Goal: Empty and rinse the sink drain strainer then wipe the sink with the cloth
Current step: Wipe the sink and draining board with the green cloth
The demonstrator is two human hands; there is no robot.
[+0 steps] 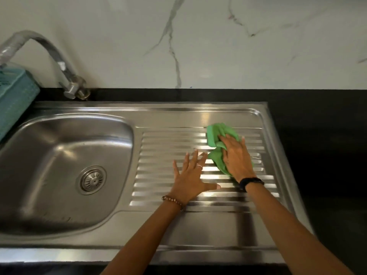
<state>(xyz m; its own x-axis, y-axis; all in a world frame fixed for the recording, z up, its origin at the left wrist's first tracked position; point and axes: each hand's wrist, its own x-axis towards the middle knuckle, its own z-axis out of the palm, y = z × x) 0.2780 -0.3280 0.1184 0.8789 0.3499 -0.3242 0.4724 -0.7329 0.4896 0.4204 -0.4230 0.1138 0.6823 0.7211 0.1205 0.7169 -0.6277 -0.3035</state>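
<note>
A steel sink basin [49, 155] fills the left of the view, with the round drain strainer [91, 180] seated in its drain hole. To its right lies the ribbed drainboard [168, 139]. My right hand [236, 155] presses flat on a crumpled green cloth [215, 137] at the drainboard's far right part. My left hand [190, 175] rests on the ribs just left of the cloth, fingers spread, holding nothing.
A curved steel tap [65, 76] rises behind the basin and arcs to the left. A teal basket [14, 100] stands at the far left. Black countertop [317, 145] surrounds the sink, and a white marbled wall [198, 36] stands behind.
</note>
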